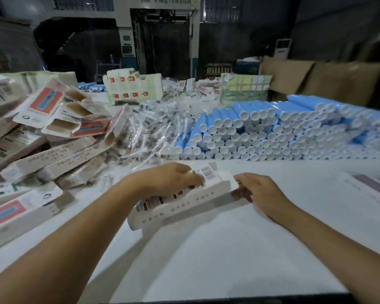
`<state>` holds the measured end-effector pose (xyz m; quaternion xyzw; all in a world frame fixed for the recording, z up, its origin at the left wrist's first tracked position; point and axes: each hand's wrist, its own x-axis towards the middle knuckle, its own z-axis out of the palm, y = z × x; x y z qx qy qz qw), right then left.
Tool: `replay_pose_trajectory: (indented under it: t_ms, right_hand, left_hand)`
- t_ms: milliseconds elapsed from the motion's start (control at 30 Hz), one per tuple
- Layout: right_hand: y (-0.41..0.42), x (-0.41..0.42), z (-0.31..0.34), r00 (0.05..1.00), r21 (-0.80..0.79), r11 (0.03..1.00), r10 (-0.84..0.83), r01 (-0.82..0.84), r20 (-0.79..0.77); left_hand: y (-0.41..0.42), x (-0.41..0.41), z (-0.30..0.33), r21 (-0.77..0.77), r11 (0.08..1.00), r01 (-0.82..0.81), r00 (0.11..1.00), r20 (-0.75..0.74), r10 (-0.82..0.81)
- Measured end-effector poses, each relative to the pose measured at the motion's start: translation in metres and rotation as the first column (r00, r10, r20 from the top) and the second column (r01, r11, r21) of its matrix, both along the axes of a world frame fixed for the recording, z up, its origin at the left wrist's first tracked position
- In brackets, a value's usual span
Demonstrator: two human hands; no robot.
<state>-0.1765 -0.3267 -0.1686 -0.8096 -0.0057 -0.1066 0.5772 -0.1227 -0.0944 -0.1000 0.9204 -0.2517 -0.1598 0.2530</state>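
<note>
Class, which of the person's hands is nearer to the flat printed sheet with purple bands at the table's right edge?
Right. The right hand lies left of the sheet, across bare table; the left hand is farther left, beyond the long white carton.

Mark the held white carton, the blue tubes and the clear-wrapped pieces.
white carton (184, 208): head view, on its long side panel with the row of dots.
blue tubes (270, 137): head view, on the white cap ends mid-stack.
clear-wrapped pieces (154, 130): head view, on the middle of the pile.

Table (228, 249) lay bare near edge & right of right hand (261, 194); carton heap (48, 154) blocked left, tube stack (272, 132) + bagged pile (154, 130) blocked fwd.
</note>
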Motion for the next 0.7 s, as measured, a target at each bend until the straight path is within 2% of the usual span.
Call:
replay_pose_trajectory:
  t_ms: [33, 67, 133, 200, 300, 400, 567, 700]
  right_hand:
    - [-0.003, 0.0, 0.003, 1.0, 0.169, 0.986, 0.008, -0.005, -0.017]
    - [-0.006, -0.001, 0.005, 1.0, 0.225, 0.974, 0.012, -0.006, -0.025]
    - [-0.009, -0.002, 0.006, 0.999, 0.193, 0.981, 0.015, -0.008, -0.037]
    - [-0.01, -0.001, 0.005, 0.999, 0.135, 0.99, -0.023, 0.028, -0.038]
    - [-0.011, 0.004, 0.004, 0.996, 0.15, 0.986, -0.064, 0.072, -0.058]
    - [-0.013, 0.007, 0.002, 0.996, 0.172, 0.982, -0.062, 0.072, -0.062]
    - [-0.012, 0.004, 0.001, 0.995, 0.203, 0.975, -0.076, 0.088, -0.066]
    - [-0.015, 0.009, 0.017, 0.986, 0.014, 0.986, -0.168, 0.168, -0.008]
  left_hand:
    - [-0.013, -0.001, -0.007, 0.062, 0.998, 0.024, 1.0, 0.013, -0.025]
    - [-0.025, -0.002, -0.012, 0.11, 0.993, 0.041, 0.999, 0.024, -0.043]
    - [-0.042, -0.004, -0.02, 0.15, 0.986, 0.069, 0.996, 0.043, -0.076]
    - [-0.052, -0.007, -0.024, 0.125, 0.987, 0.098, 0.99, 0.089, -0.109]
    - [-0.054, -0.015, -0.031, 0.116, 0.992, 0.042, 0.967, 0.246, -0.07]
    - [-0.058, -0.022, -0.039, 0.153, 0.988, -0.001, 0.892, 0.446, -0.069]
    - [-0.061, -0.025, -0.047, 0.217, 0.976, 0.026, 0.75, 0.641, -0.162]
    - [-0.059, -0.026, -0.055, 0.234, 0.972, 0.022, 0.686, 0.704, -0.185]
